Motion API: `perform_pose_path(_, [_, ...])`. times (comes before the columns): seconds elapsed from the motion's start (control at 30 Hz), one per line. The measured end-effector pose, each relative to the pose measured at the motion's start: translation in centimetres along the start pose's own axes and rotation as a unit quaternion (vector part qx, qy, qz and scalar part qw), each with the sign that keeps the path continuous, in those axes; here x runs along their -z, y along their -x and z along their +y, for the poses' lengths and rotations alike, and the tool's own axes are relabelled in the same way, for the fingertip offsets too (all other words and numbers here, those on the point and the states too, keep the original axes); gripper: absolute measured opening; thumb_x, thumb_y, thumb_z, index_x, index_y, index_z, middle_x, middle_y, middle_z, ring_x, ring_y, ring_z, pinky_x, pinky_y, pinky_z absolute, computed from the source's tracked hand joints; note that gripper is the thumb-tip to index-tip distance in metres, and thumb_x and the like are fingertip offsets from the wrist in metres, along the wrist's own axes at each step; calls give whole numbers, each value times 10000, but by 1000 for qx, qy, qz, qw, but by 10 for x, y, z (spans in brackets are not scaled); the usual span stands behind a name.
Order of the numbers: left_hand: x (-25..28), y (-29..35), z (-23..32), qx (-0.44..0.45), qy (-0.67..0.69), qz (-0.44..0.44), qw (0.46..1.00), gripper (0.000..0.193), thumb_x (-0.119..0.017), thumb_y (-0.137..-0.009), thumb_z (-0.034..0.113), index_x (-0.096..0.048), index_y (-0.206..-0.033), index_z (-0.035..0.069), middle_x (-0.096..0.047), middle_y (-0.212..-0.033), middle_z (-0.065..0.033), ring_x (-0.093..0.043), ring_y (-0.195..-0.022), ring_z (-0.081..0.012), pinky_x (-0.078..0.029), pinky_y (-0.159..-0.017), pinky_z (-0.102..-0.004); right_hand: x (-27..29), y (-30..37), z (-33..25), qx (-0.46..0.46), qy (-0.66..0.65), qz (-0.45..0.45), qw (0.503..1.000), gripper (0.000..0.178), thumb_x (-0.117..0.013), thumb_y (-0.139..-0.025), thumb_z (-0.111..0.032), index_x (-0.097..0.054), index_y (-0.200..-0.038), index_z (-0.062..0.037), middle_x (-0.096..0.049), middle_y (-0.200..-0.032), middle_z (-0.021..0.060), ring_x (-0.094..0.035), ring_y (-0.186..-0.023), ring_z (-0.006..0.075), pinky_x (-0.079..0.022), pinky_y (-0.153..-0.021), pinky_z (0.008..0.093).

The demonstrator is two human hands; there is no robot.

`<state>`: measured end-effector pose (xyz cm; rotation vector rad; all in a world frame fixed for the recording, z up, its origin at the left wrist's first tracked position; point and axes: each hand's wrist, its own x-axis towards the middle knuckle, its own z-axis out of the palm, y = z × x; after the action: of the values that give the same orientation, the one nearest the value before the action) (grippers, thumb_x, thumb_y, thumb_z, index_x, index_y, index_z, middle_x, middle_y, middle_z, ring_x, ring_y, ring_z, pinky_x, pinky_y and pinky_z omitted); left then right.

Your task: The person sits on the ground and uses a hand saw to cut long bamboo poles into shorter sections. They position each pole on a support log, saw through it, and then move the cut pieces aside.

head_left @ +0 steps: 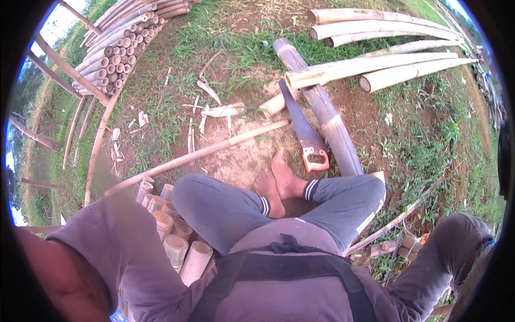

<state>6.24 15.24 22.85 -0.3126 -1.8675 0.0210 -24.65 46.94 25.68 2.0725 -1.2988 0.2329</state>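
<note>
Neither of my hands shows. My left arm bends at the lower left, where a bare forearm leaves the sleeve and runs to the picture's rim. My right sleeve bends at the lower right, and the hand beyond it is hidden. A hand saw with an orange handle leans against a thick bamboo pole on the ground, just beyond my bare crossed feet. A thin bamboo pole lies slantwise ahead of my legs. Short cut bamboo pieces are grouped beside my left knee.
Long pale bamboo poles lie at the far right, one resting across the thick pole. A large bamboo stack stands far left behind upright and slanted posts. Split strips and sawdust litter the grassy soil. Cut pieces lie right.
</note>
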Motion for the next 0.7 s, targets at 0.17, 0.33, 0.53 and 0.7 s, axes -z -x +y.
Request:
perform_pose_path(0.17, [18,-18,5,70,-39,21,997,685,-730,-1008,570,-652,-1356,-15,-728,-1226,-167,-667,-1119,-290,-498,-1003,-463,5,-1,17,-93,2,-28,995,580,-427,-1161,-467,-546,-1480,3,-681,-1172,136,-660,-979,247,-548,-924,426])
perform_pose_path(0.33, [39,-19,15,103,-70,48,991,672,-733,-1012,550,-649,-1360,-18,-730,-1217,-169,-675,-1115,-290,-507,-998,-459,3,-13,34,-173,23,-4,985,555,-442,-1156,-446,-557,-1456,6,-677,-1138,132,-655,-960,245,-547,-911,432])
perform_pose_path(0.53, [19,16,19,108,-77,86,987,656,-737,-1017,527,-646,-1365,-21,-733,-1206,-172,-684,-1110,-291,-518,-993,-455,7,-36,36,-195,64,7,979,529,-456,-1150,-426,-568,-1431,9,-673,-1103,128,-649,-941,244,-546,-899,439])
perform_pose_path(0.7, [29,19,4,94,-113,60,987,643,-740,-1020,507,-643,-1369,-24,-735,-1196,-174,-691,-1106,-291,-527,-989,-452,-30,-6,45,-216,47,-5,975,499,-474,-1144,-401,-580,-1402,13,-668,-1062,123,-643,-918,241,-546,-885,446])
